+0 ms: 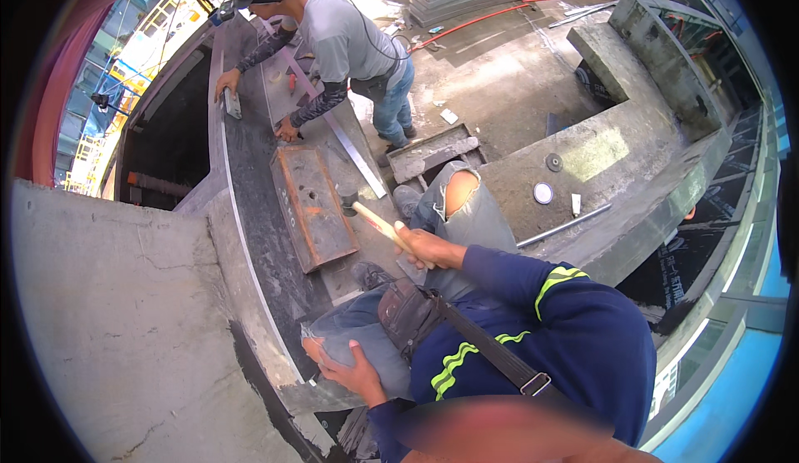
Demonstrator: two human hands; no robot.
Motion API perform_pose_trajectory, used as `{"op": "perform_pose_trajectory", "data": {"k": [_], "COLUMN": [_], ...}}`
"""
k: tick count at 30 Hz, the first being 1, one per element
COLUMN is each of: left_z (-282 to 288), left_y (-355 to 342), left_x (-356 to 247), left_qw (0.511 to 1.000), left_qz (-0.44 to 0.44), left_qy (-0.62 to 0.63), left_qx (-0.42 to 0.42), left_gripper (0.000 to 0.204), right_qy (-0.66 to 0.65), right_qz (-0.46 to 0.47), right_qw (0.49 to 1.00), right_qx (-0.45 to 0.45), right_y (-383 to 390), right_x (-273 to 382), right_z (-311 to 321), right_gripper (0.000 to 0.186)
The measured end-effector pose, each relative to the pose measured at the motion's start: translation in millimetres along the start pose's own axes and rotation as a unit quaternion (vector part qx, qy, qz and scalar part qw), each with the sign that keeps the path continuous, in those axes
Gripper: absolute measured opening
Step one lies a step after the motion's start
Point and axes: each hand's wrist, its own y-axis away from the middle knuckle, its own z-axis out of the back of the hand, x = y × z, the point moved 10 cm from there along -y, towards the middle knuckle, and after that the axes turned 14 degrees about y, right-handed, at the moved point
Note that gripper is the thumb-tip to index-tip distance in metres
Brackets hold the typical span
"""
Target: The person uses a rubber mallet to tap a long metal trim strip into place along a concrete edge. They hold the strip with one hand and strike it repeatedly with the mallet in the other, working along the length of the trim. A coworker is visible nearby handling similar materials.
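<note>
My right hand (426,248) is closed around the pale wooden handle of a hammer (379,221). Its dark head hangs beside the right edge of a rectangular block (315,205) with rusty edges; I cannot tell whether they touch. My left hand (356,373) rests on my left knee, fingers apart, holding nothing. Beyond the block, a co-worker (333,38) bends over the dark ledge (241,142). One of the co-worker's hands is on a small grey flat tool (232,107), and the other presses on the ledge near the block.
A long metal straightedge (354,155) lies right of the block. On the concrete slab to my right are a round white lid or tin (543,193), a dark disc (553,161), a small tube (576,205) and a metal rod (564,226). A concrete wall (125,296) stands at left.
</note>
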Motion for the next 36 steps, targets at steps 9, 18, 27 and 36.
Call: {"op": "perform_pose_trajectory", "data": {"k": [9, 18, 27, 36], "left_z": [1.3, 1.3, 0.2, 0.9], "left_y": [-0.2, 0.4, -1.9, 0.1], "left_x": [-5.3, -6.3, -2.8, -0.4], "left_qw": [1.0, 0.999, 1.0, 1.0], "left_qz": [-0.014, 0.007, -0.022, 0.0], "left_qy": [0.022, 0.031, 0.013, 0.003], "left_qx": [-0.002, -0.005, -0.006, -0.009], "left_gripper": [0.094, 0.097, 0.097, 0.097], "right_qy": [-0.123, 0.057, -0.024, -0.063], "right_qz": [0.28, 0.063, 0.221, 0.055], "right_qw": [0.952, 0.996, 0.975, 0.995], "right_qx": [0.006, 0.021, 0.02, 0.048], "right_y": [30.7, 9.6, 16.1, -2.2], "right_x": [69.9, 26.3, 54.5, 9.7], "right_z": [7.4, -6.4, -7.8, -4.4], "right_gripper": [0.044, 0.047, 0.025, 0.043]}}
